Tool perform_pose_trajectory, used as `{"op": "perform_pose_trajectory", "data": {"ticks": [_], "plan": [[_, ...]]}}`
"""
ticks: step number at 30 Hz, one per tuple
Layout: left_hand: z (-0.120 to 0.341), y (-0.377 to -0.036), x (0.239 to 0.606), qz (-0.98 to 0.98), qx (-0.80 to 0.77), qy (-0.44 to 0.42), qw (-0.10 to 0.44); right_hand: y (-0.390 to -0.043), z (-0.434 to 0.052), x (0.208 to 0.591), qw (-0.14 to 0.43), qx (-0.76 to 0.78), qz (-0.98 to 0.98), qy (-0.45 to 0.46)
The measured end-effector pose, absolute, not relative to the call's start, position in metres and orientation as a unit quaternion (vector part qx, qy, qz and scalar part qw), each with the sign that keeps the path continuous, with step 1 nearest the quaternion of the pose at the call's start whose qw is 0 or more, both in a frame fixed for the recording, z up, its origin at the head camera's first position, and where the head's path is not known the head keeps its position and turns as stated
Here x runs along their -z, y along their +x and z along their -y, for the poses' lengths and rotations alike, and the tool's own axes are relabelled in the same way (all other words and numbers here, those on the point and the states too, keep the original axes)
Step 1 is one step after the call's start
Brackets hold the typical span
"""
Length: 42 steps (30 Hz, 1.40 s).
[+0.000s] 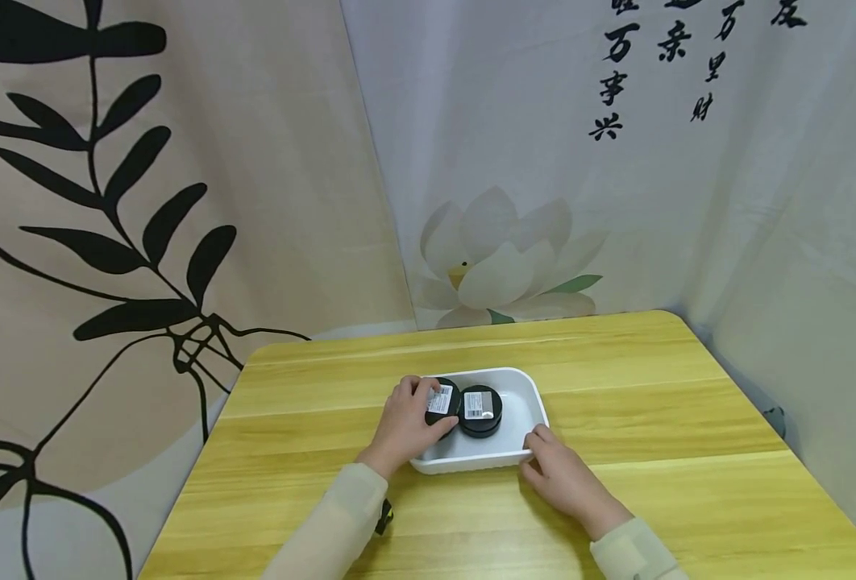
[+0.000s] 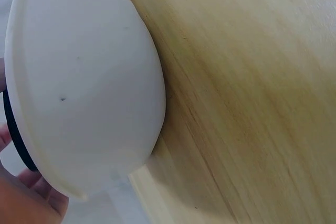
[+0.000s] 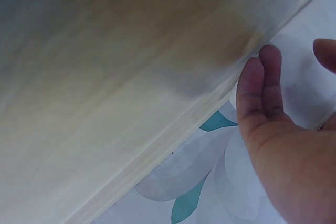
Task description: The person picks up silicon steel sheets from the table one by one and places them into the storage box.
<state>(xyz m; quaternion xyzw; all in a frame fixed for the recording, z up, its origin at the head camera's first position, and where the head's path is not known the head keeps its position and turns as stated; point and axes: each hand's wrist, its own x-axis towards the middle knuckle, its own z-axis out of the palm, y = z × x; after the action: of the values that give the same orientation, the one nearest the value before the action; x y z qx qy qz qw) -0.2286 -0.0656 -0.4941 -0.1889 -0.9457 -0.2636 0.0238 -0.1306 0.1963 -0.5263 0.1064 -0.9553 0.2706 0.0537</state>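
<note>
A white tray (image 1: 525, 403) sits mid-table and holds two black round jars with white labels. My left hand (image 1: 434, 412) curls round the left jar (image 1: 442, 399), thumb and fingers on its rim. The right jar (image 1: 480, 409) lies touching it. My right hand (image 1: 537, 443) rests with straight fingers against the tray's front right corner. The left wrist view is filled by the tray's outer wall (image 2: 84, 87), with the jar's black edge (image 2: 11, 124) and my left hand (image 2: 29, 200) at the lower left. In the right wrist view my right hand (image 3: 262, 93) shows straight fingers and holds nothing.
The tray stands on a yellow wooden table (image 1: 653, 419) with rounded corners. Printed fabric hangs close behind and on both sides: black leaves at the left (image 1: 109, 201), a lotus (image 1: 500, 258) and black characters at the back. A small dark object (image 1: 383, 515) sits under my left sleeve.
</note>
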Motion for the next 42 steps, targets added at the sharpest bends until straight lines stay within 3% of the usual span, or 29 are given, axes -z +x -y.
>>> {"op": "perform_pose_trajectory", "data": {"ticks": [18, 42], "plan": [[0.069, -0.234, 0.485, 0.947, 0.268, -0.175, -0.015, -0.131, -0.198, 0.524, 0.05, -0.27, 0.955, 0.11], [0.071, -0.234, 0.481, 0.951, 0.262, -0.164, 0.0, -0.131, -0.198, 0.527, 0.068, -0.264, 0.954, 0.126]]}}
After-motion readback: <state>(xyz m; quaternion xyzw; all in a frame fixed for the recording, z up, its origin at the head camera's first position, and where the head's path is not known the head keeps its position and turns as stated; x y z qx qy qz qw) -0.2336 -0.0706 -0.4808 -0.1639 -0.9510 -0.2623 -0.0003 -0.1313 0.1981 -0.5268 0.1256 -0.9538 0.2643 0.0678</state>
